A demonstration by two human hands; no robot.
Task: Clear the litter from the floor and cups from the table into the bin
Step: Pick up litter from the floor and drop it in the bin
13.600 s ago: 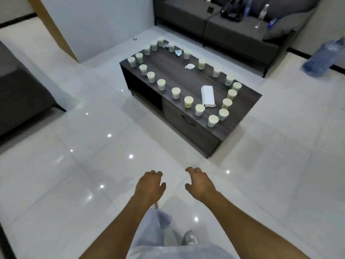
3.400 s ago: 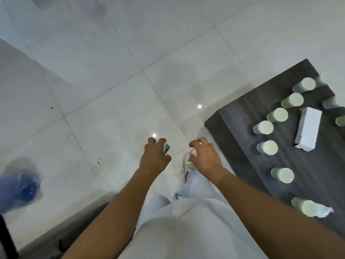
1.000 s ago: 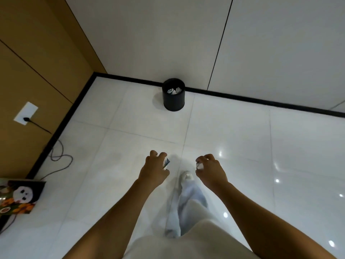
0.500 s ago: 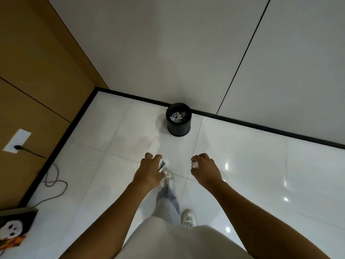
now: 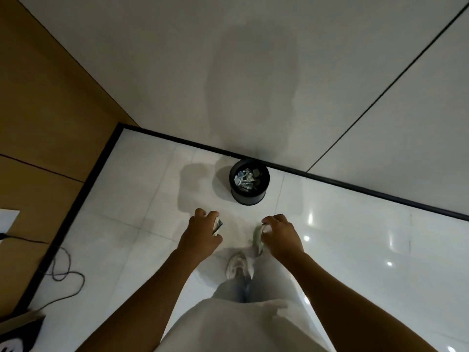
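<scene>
A round black bin (image 5: 250, 196) stands on the white floor against the wall, with crumpled wrappers (image 5: 245, 179) inside. My left hand (image 5: 201, 236) grips a small dark wrapper (image 5: 217, 226), just short of the bin and to its left. My right hand (image 5: 281, 236) holds a small pale piece of litter (image 5: 264, 228) in curled fingers, short of the bin and slightly to its right. Most of both pieces is hidden by my fingers. The table and cups are out of view.
A white wall with a black skirting (image 5: 355, 186) runs behind the bin. A wooden panel wall (image 5: 45, 118) stands at the left, with a cable (image 5: 61, 268) looped on the floor below it. A printed box (image 5: 17, 334) sits at the bottom left corner.
I have walked closer to the bin, which now sits larger and nearer to my hands. Both hands keep hold of their litter.
</scene>
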